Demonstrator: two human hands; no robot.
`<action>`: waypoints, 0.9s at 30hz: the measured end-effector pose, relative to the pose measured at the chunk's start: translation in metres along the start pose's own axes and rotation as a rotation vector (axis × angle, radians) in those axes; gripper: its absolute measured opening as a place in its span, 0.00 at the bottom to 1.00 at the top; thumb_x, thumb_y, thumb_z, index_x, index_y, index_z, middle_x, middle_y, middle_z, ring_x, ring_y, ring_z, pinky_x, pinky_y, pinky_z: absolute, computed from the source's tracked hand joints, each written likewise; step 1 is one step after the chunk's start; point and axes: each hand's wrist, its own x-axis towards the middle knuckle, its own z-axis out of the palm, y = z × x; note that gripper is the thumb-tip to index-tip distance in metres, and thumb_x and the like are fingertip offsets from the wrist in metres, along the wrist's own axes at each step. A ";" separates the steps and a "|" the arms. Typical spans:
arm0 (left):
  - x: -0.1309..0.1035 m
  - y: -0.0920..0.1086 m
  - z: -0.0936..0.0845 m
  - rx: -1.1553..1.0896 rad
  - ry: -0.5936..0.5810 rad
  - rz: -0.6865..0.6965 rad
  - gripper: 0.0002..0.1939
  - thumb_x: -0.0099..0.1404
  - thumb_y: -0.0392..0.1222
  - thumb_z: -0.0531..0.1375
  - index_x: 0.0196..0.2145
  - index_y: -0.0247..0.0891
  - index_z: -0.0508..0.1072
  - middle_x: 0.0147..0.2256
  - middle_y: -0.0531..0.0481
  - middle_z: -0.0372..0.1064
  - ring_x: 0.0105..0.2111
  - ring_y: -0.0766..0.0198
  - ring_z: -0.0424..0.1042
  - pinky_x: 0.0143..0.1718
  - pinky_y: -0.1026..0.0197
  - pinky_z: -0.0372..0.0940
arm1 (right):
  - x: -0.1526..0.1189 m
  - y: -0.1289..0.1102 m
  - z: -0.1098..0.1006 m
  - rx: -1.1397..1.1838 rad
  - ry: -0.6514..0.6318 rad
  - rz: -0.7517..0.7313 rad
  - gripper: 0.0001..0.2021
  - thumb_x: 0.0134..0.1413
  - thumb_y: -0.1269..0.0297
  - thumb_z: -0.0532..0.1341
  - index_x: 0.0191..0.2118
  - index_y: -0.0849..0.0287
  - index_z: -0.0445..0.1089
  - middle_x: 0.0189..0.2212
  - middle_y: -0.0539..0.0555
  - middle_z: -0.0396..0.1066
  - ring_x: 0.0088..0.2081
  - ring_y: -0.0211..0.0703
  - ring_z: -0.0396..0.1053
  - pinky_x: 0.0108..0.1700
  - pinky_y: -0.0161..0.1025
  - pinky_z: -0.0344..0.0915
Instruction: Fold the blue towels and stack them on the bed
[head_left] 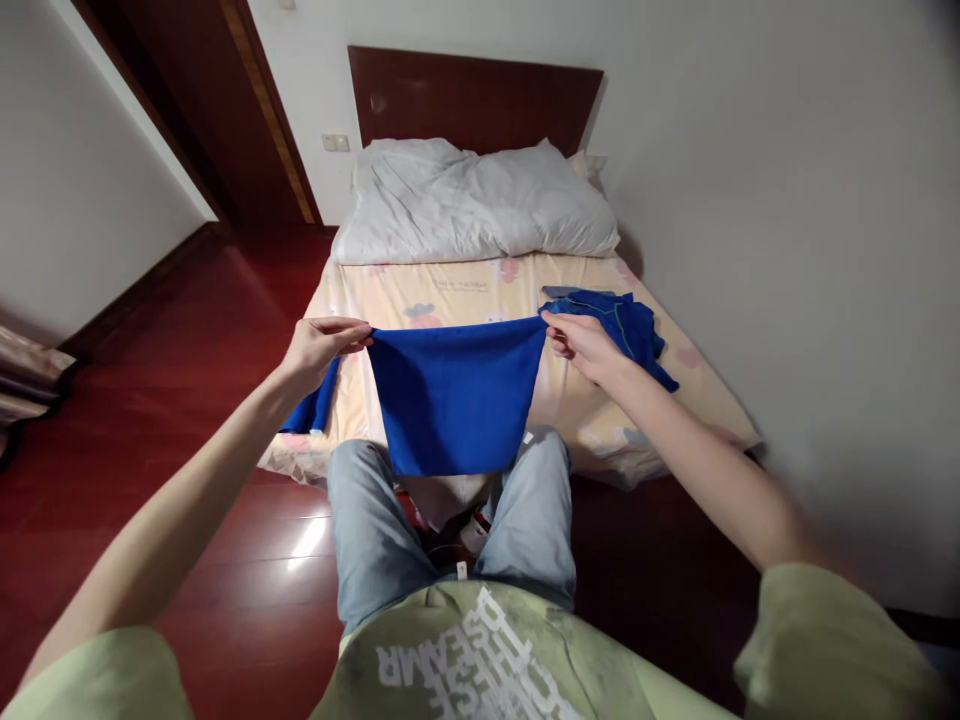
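A blue cloth (457, 400) hangs stretched between my two hands, its top edge nearly level and its lower part over my knees. My left hand (326, 345) pinches the cloth's upper left corner. At the upper right corner, my right hand (579, 338) pinches it between thumb and fingers. A small white tag (528, 438) shows at the cloth's right side. Beyond my right hand, crumpled blue cloths (630, 325) lie on the bed. Another blue piece (319, 405) lies on the bed below my left hand, partly hidden by my forearm.
The bed (660, 420) has a yellowish patterned sheet. A bunched white quilt (480, 200) lies near the dark headboard (472, 95). A wall stands close on the right, a brown door (202, 110) at the back left, and a curtain (30, 375) at the left edge.
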 end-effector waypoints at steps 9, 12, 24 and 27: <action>0.102 0.022 0.031 -0.086 0.162 0.499 0.20 0.54 0.53 0.77 0.36 0.34 0.82 0.32 0.47 0.80 0.35 0.57 0.80 0.50 0.41 0.76 | 0.094 -0.023 0.007 -0.020 0.125 -0.466 0.24 0.56 0.40 0.70 0.31 0.58 0.69 0.24 0.47 0.71 0.24 0.31 0.71 0.25 0.26 0.66; 0.103 0.020 0.028 -0.033 0.189 0.602 0.19 0.58 0.54 0.75 0.38 0.36 0.83 0.32 0.52 0.80 0.34 0.62 0.79 0.46 0.47 0.77 | 0.101 -0.011 -0.002 -0.041 0.116 -0.546 0.24 0.57 0.37 0.67 0.35 0.57 0.70 0.27 0.48 0.74 0.28 0.33 0.74 0.28 0.27 0.69; -0.012 -0.252 0.037 0.428 -0.190 -0.427 0.25 0.54 0.39 0.70 0.50 0.32 0.77 0.31 0.46 0.81 0.28 0.58 0.79 0.30 0.60 0.75 | 0.078 0.249 0.010 -0.643 -0.134 0.285 0.19 0.47 0.54 0.73 0.20 0.58 0.66 0.13 0.43 0.58 0.18 0.31 0.56 0.21 0.29 0.50; -0.026 -0.281 0.041 0.441 -0.188 -0.485 0.20 0.58 0.43 0.70 0.47 0.35 0.76 0.29 0.47 0.80 0.26 0.59 0.79 0.28 0.62 0.74 | 0.076 0.277 0.006 -0.669 -0.174 0.345 0.18 0.44 0.57 0.74 0.20 0.59 0.66 0.12 0.40 0.52 0.18 0.29 0.50 0.21 0.29 0.46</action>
